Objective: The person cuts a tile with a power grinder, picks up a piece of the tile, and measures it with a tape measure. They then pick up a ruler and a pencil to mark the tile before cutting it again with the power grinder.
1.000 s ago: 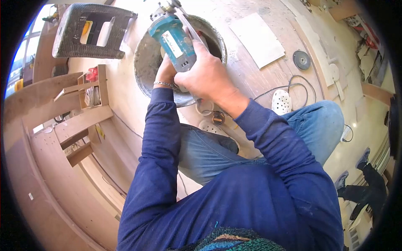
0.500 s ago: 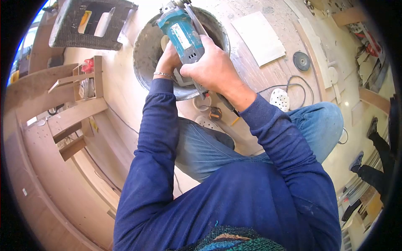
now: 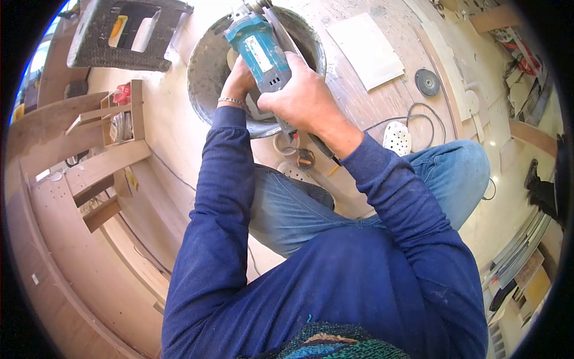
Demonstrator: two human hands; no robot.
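Observation:
My right hand (image 3: 305,93) is wrapped round the grey rear body of a teal angle grinder (image 3: 257,51), its thumb across the casing and its cord trailing toward my legs. The grinder is tilted over a large, dirty round bucket (image 3: 200,90). My left hand (image 3: 239,81), with a bracelet at the wrist, is closed behind the grinder's left side, over the bucket. The grinder hides most of its fingers. Pale edges show beside and below that hand, but I cannot make out what it grips.
A pale flat board (image 3: 366,51) and a dark disc (image 3: 428,82) lie on the floor to the right. A black cable (image 3: 433,119) loops near my white clog (image 3: 397,137). A tape measure (image 3: 305,158) lies below the bucket. A dark plastic stool (image 3: 122,36) stands upper left, wooden framing (image 3: 107,164) below it.
The view has shifted slightly, with the bucket and board a little further left and up. Both hands keep their hold. At the far right, another person's dark-clad legs have moved mostly out of view.

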